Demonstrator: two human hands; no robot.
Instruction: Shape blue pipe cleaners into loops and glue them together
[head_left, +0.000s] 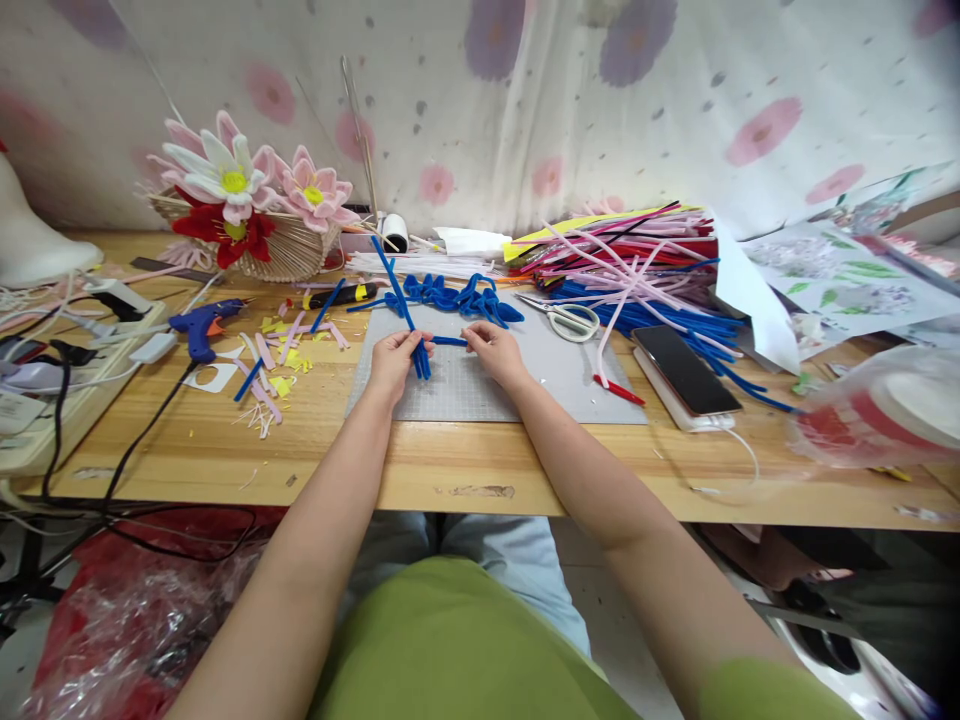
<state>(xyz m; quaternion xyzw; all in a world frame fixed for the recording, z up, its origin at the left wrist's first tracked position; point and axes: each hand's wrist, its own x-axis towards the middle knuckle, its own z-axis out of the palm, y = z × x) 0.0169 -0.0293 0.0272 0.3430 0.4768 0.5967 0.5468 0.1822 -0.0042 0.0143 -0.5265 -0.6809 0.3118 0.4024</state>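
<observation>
Gripping blue pipe cleaner [411, 318] w/ both hands, left hand [393, 358] & right hand [491, 350]

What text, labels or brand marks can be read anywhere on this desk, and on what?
None readable.
Printed sheets at right: flower pictures only; any lettering is too blurred.
Phone: screen dark, no marks.
Glue gun and black-and-yellow tool: any branding too small to read.
Left hand and right hand hold plain blue pipe cleaners, no text.
</observation>
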